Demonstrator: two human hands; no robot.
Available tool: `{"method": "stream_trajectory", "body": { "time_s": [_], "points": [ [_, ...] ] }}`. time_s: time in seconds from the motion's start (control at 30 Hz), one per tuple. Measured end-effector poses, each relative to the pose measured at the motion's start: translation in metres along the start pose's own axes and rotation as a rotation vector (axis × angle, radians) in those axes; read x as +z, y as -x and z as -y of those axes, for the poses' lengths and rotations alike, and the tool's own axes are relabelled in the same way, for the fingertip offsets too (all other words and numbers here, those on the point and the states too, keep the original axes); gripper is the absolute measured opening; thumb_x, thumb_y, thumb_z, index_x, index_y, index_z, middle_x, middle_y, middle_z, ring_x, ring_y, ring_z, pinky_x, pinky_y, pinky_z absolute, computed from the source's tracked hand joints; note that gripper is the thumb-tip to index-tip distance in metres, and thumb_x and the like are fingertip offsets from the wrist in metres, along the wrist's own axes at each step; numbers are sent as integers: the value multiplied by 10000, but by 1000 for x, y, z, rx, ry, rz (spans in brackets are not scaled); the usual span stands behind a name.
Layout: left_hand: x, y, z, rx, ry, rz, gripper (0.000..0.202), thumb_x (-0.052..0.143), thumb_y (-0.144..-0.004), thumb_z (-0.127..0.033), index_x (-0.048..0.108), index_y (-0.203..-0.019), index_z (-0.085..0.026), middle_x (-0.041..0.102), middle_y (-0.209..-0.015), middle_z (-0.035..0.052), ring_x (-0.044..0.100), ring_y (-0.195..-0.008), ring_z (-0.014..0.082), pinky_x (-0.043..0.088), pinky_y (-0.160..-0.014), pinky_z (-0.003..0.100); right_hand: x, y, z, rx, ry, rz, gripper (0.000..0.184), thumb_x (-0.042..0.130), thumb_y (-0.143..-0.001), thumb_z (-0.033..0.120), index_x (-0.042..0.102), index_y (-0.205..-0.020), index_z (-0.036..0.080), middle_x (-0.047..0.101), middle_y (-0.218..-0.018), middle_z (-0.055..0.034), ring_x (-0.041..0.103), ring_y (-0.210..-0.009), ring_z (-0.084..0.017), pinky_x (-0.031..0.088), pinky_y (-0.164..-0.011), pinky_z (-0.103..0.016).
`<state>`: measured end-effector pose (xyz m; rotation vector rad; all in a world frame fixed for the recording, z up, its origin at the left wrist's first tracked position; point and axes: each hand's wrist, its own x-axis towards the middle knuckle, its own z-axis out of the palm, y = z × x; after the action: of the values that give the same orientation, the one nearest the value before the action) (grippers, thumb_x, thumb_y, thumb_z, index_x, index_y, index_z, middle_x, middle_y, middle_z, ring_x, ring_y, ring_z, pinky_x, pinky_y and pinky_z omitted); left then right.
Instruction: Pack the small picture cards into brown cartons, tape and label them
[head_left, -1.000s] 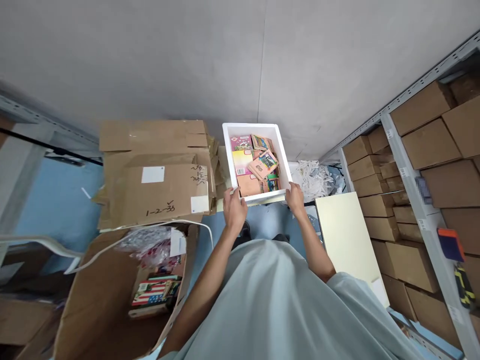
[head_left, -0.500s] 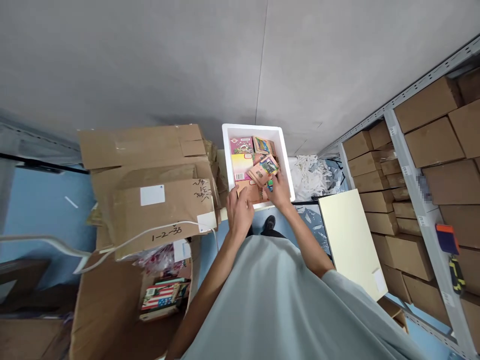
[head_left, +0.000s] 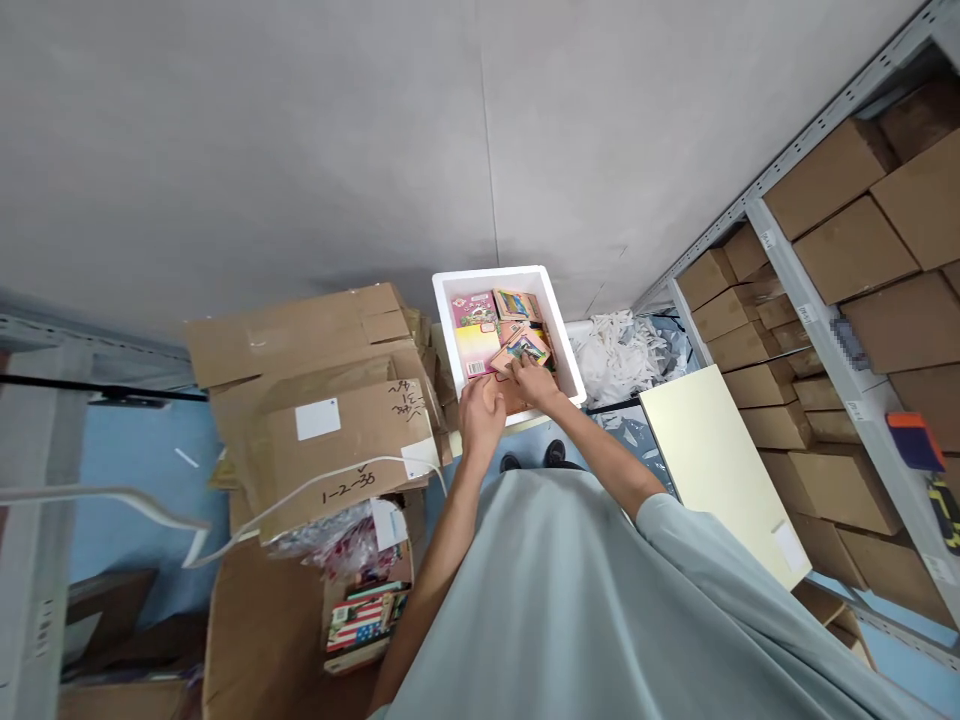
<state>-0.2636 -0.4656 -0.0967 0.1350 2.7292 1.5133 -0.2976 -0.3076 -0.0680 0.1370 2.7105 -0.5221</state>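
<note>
A white foam box (head_left: 559, 335) stands in front of me against the grey wall, filled with several colourful flat packets (head_left: 480, 345). Both my hands are inside its near end. My right hand (head_left: 531, 379) reaches onto the pinkish packets in the middle, fingers curled over one of them. My left hand (head_left: 481, 412) rests over the box's near left corner, fingers bent down onto a tan packet. Whether either hand has lifted anything I cannot make out.
Stacked brown cartons (head_left: 330, 400) with handwritten marks lie to the left, above an open carton (head_left: 360, 610) holding flag-printed items. A cream panel (head_left: 720, 470) leans at the right. A metal rack (head_left: 840, 330) of brown boxes fills the right side. White crumpled plastic (head_left: 619, 350) lies beside the foam box.
My hands let go of the box's near rim and moved inside it onto the packets. The view shifted, so the box sits a little lower in the picture.
</note>
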Motion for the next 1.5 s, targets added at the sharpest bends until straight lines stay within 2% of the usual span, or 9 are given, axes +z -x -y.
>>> {"method": "stream_trajectory", "body": {
  "time_s": [0.1,0.2,0.3,0.5,0.7,0.9,1.07,1.27,1.5],
  "points": [
    [-1,-1,-10,4,87,-16,539,652,-956,-231,641,-1493,-192,675,-1500,181,633,-1433,327,501,-1254,520,-32,31,-18,17,-164,-127,405,468,-1165,345,668,-1461,155,795,-1334,-176,740,-1250,-328,547,-1096,-413],
    [2,-4,-35,9,276,-1,623,705,-1006,-427,588,-1574,-198,598,-1628,195,572,-1526,324,486,-1265,486,-64,84,-52,-78,-510,-316,436,449,-1158,448,756,-1336,195,822,-1161,-84,750,-1129,-282,570,-990,-346],
    [18,-2,-72,20,491,225,645,693,-1007,-640,695,-1467,-188,681,-1547,197,635,-1464,345,520,-1234,482,-77,152,-89,-142,-858,-385,529,568,-1086,608,792,-1270,165,809,-1084,-69,743,-1031,-260,583,-893,-320],
    [87,36,-150,66,599,793,707,823,-822,-766,812,-1176,-154,842,-1128,170,807,-1130,336,663,-1028,476,-58,264,-155,164,-1112,-730,565,757,-921,716,827,-1109,188,819,-1042,-77,751,-992,-252,610,-856,-331],
    [178,111,-228,133,564,898,572,827,-864,-657,763,-1142,-161,835,-1156,176,823,-1119,326,687,-997,471,-26,358,-220,576,-1021,-1307,497,792,-920,636,800,-1194,222,795,-1310,-144,761,-1190,-281,657,-979,-409],
    [272,218,-299,309,499,928,466,719,-991,-553,751,-1251,-168,822,-1265,173,814,-1173,302,669,-1057,474,-5,409,-269,512,-1309,-1320,621,787,-922,693,761,-1343,236,778,-1400,-151,769,-1269,-312,684,-979,-415],
    [331,278,-339,496,481,1240,506,701,-1010,-530,736,-1393,-201,752,-1458,164,746,-1335,305,612,-1168,480,-14,460,-344,507,-1383,-1426,647,764,-909,759,784,-1266,219,820,-1237,-110,787,-1088,-280,677,-904,-365],
    [389,267,-370,348,399,1120,678,806,-897,-665,741,-1364,-177,735,-1448,203,730,-1309,341,642,-1092,504,-21,535,-413,469,-1425,-1302,595,764,-916,757,829,-1107,198,787,-931,-56,710,-840,-210,615,-776,-313],
    [423,247,-397,113,322,1426,711,943,-664,-782,829,-1020,-177,840,-1101,157,780,-1037,315,647,-1005,467,-26,547,-435,575,-1541,-1326,658,868,-815,754,840,-1189,213,825,-1047,-77,746,-934,-240,640,-793,-336]
  ]
}}
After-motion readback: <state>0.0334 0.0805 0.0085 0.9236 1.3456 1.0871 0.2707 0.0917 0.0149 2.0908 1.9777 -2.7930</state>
